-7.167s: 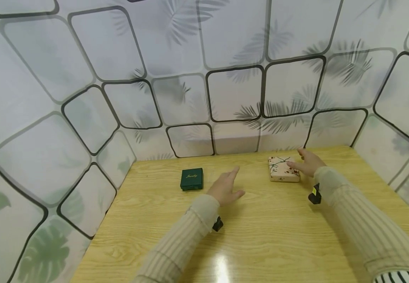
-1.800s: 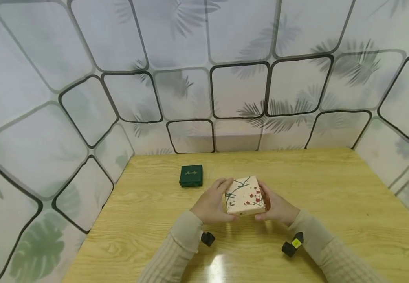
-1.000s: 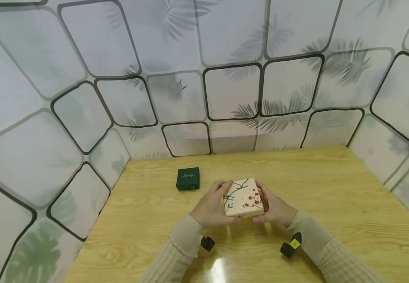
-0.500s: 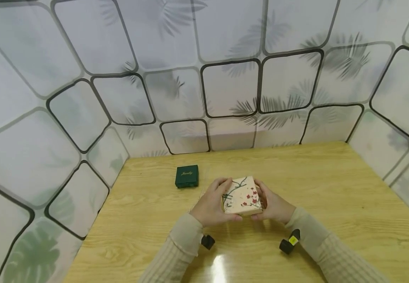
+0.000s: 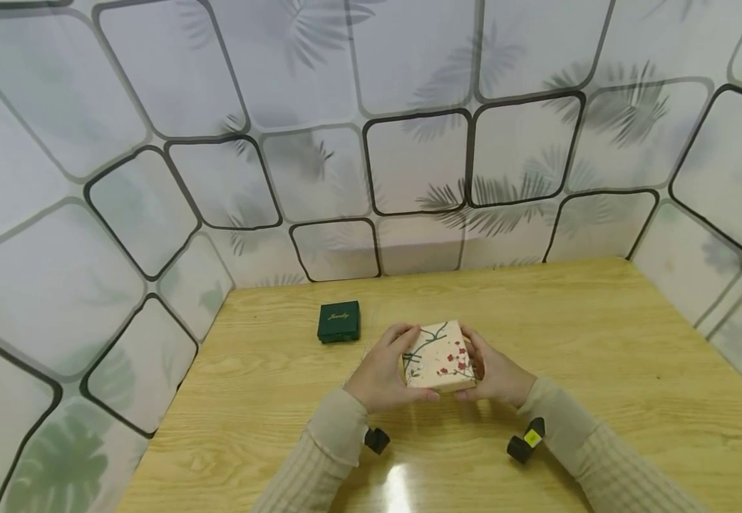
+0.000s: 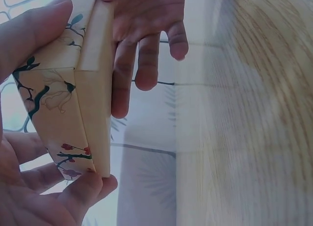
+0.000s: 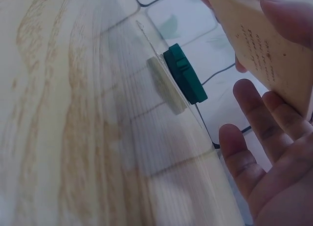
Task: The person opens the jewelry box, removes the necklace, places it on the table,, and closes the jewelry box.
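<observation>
A cream cardboard gift box, printed with dark branches and red blossoms, is held up over the table between both hands. My left hand grips its left side, thumb at the near edge and fingers along the far side. On the opposite side, my right hand holds it between thumb and fingers. The left wrist view shows a seam between lid and base on the box, with right-hand fingers stretched along its plain underside. Small lines of print mark that underside of the box in the right wrist view.
A small dark green box with gold lettering on its lid sits on the wooden table, back left of the hands. Patterned fabric walls enclose the table at the back and sides. Black wrist cameras are strapped below the hands.
Earliest, the patterned box lay at the back right by my right hand, and my left hand was empty. It was then brought to the middle into both hands, and has stayed nearly still since.
</observation>
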Demonstrator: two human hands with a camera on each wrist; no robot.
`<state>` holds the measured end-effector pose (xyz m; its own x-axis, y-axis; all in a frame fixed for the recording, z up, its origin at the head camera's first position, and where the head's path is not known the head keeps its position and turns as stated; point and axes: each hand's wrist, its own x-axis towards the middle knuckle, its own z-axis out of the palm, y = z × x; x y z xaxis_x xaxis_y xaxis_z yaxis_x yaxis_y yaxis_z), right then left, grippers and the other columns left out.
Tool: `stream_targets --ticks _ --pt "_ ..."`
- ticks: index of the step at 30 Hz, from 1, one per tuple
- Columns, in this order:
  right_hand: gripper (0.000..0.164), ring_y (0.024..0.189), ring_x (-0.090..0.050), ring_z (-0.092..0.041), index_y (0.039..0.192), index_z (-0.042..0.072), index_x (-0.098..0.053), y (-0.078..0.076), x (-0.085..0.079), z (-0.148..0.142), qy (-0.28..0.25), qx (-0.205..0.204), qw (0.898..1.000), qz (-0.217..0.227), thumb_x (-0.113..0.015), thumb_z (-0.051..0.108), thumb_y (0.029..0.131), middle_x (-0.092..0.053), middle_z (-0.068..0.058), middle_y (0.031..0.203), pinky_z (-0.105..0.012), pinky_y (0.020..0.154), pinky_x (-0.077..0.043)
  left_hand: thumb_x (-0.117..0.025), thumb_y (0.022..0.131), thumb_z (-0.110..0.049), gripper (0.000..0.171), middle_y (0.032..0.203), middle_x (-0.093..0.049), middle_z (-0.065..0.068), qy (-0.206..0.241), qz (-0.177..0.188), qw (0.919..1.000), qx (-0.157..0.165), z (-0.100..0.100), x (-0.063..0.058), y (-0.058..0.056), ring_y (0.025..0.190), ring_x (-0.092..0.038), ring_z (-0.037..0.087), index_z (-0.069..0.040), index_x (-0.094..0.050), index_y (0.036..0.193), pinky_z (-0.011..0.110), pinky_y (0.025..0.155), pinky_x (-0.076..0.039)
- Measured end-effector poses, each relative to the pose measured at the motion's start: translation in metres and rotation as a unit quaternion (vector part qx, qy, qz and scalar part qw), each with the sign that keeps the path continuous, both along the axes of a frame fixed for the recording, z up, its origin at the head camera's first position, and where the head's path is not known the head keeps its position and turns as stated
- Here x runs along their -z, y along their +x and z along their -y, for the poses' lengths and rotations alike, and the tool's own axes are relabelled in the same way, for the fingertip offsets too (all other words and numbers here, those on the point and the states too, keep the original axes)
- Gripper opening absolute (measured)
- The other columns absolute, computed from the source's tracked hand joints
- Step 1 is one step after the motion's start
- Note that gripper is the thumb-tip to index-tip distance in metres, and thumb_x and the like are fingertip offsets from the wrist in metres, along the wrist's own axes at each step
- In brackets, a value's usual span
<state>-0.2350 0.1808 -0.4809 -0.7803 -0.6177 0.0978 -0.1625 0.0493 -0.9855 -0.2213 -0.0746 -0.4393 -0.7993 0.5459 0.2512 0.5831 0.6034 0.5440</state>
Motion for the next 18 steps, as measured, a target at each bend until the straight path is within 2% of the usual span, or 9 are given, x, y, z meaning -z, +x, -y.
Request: stream_targets --ticks 9,14,18 --pt "0.121 0.131 -0.038 -0.036 0.153 0.010 0.010 0.0022 -0.0004 0.0010 0.001 0.008 1.000 0.002 -0.080 -0.002 0.074 -0.025 -0.023 0.153 -0.021 0.099 -0.039 -0.081 0.066 -0.057 0.109 0.148 -0.031 -0.002 0.011 0.008 0.9999 -0.006 -0.0006 -0.0018 0.0012 0.129 -0.041 0.017 -0.015 -0.028 0.152 0.040 0.101 -0.043" --pt "0.121 0.127 -0.043 -0.030 0.153 0.010 0.009 0.0025 -0.0025 0.0007 0.002 0.009 1.000 -0.003 -0.082 0.000 0.073 -0.028 -0.023 0.151 -0.022 0.098 -0.040 -0.084 0.067 -0.050 0.107 0.148 -0.031 -0.002 0.015 0.007 0.9999 -0.004 -0.0004 -0.0024 0.0004 0.125 -0.044 0.017 -0.014 -0.029 0.152 0.041 0.099 -0.044" --pt "0.119 0.124 -0.047 -0.022 0.154 0.011 0.007 0.0018 -0.0033 0.0006 -0.001 0.004 1.000 -0.008 -0.081 0.000 0.074 -0.030 -0.024 0.149 -0.023 0.098 -0.040 -0.082 0.068 -0.055 0.107 0.148 -0.031 -0.003 0.021 0.009 0.9997 0.000 0.0000 -0.0031 -0.0002 0.122 -0.045 0.014 -0.013 -0.029 0.152 0.039 0.098 -0.045"
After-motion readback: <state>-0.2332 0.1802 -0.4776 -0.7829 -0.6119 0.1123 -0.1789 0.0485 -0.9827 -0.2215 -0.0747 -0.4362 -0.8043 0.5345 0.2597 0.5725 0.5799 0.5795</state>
